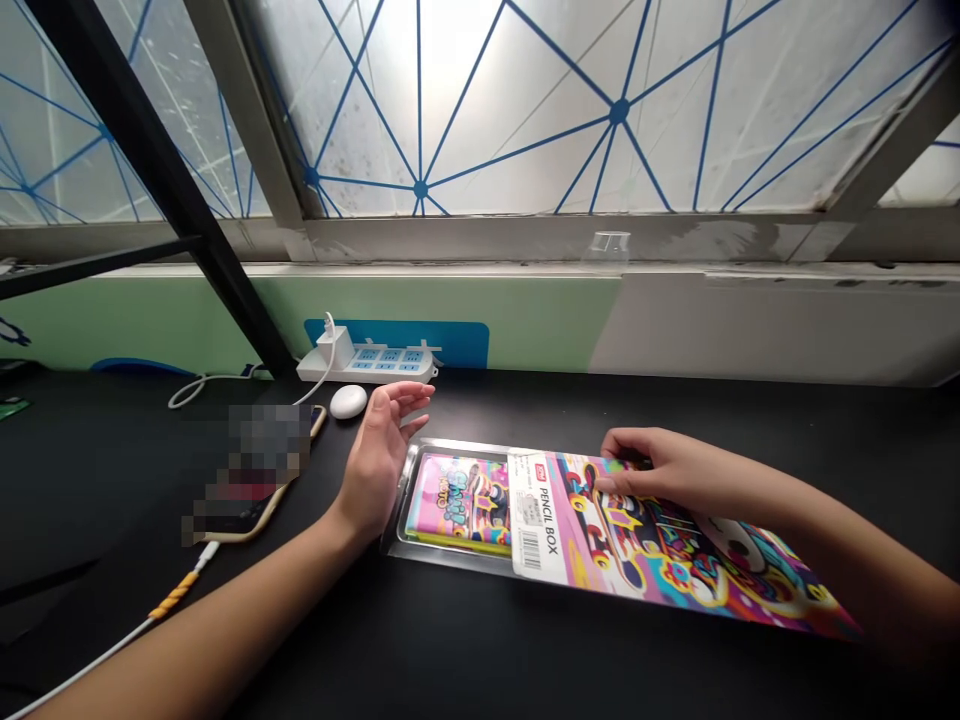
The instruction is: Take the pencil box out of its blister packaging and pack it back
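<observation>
Resting on the pencil box packaging (pixel 570 520), the right hand (pixel 675 470) has loosely curled, unclenched fingers. The left hand (pixel 379 455) lies open just beside it; its fingers are released.

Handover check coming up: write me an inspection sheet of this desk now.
surface: matte black desktop.
job's things: pencil box in a clear blister pack, with printed card, lying flat.
clutter: phone in gold-edged case, partly blurred; white oval case.
grips: left hand open beside the blister; right hand resting on the card.
cables: white cable from a charger on a power strip; white cable with yellow spiral guard.
surroundings: frosted window with blue tape lines; clear plastic cup on the sill.
</observation>
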{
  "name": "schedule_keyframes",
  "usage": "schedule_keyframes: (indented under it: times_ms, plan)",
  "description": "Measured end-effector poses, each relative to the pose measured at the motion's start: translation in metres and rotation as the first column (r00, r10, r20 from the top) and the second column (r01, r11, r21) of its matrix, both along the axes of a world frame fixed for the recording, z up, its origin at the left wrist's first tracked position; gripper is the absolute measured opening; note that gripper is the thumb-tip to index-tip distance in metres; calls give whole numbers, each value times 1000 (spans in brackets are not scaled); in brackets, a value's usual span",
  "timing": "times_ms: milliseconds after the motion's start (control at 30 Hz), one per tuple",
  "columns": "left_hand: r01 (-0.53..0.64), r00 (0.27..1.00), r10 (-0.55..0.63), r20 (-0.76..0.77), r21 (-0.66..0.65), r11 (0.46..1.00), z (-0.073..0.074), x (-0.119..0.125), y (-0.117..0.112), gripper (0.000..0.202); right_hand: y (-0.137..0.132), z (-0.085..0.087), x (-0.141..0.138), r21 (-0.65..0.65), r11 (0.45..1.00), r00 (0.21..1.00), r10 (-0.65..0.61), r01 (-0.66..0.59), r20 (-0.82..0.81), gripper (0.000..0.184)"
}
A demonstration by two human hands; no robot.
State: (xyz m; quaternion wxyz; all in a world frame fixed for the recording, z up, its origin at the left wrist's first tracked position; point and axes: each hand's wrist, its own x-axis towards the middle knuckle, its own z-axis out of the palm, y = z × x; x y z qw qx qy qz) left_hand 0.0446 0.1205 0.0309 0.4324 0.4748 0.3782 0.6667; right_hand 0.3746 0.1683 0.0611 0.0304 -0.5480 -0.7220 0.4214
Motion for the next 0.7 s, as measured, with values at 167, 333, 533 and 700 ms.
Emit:
schedule_keyframes:
  times_ms: [167,333,533,700]
  plan:
    - [5,1000,-5,13,-13,1000,1,0,-1,43,5,13,-53,110,983,986,136,-147,99,40]
    - [-22,999,22,27,-22,1000,3,-4,1,46,15,19,-104,154,958,964,219,-241,149,38]
    - [-49,999,49,15,-51,998,3,-6,3,47,19,19,-154,217,925,939,264,-311,219,41]
    - [-46,998,50,34,-99,994,4,-8,5,46,13,20,-166,341,884,938,246,-320,243,40]
